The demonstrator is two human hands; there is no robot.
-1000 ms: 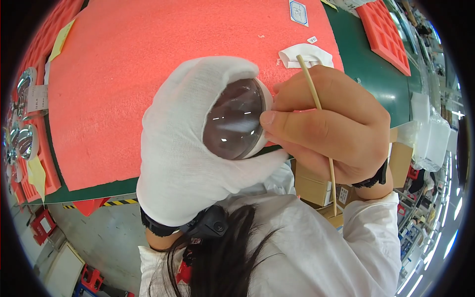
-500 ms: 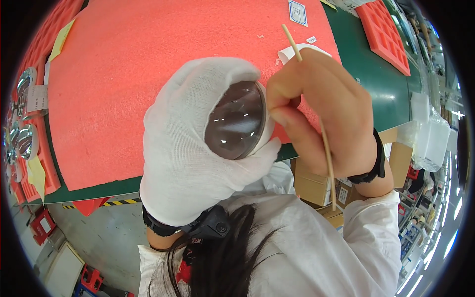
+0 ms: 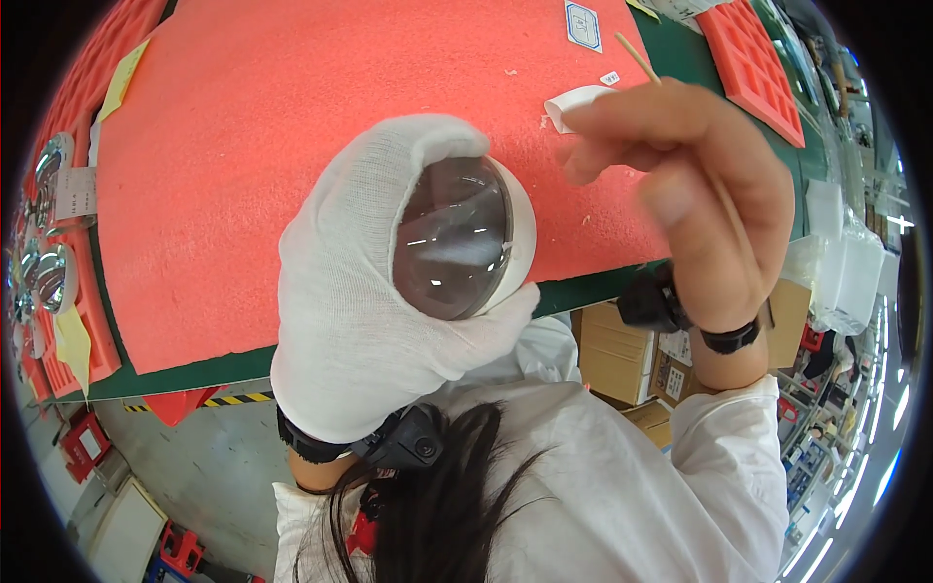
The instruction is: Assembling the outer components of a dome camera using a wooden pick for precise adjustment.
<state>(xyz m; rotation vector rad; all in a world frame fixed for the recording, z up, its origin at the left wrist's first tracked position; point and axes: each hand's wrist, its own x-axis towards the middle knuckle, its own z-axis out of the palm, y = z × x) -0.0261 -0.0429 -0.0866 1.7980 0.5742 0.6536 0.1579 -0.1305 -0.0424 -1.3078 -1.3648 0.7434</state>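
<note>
My left hand (image 3: pixel 335 282), in a white knit glove, is wrapped round a round, clear, domed glass lens (image 3: pixel 452 243) with a pale band along its right edge. The lens is held above the front part of a red foam sheet (image 3: pixel 233 175). To the right of the lens, apart from it, my bare right hand (image 3: pixel 729 185) has its thumb and fingertips spread and slightly blurred. A thin wooden stick (image 3: pixel 637 56) is tucked in this hand, its upper end sticking out past the fingers. Just beyond the fingertips lies a curled white strip (image 3: pixel 573 100) on the foam.
Red foam trays holding shiny domed pieces (image 3: pixel 53 277) stand at the left. Another red foam tray (image 3: pixel 753 73) sits at the far right of the green table (image 3: pixel 763 180). Labels lie at the sheet's far edge. Cardboard boxes (image 3: pixel 617 355) are below the table's right side.
My right hand has moved away from the lens to the right, its fingers opening from a pinch. The stick has shifted with it. The lens has tilted slightly in my left hand.
</note>
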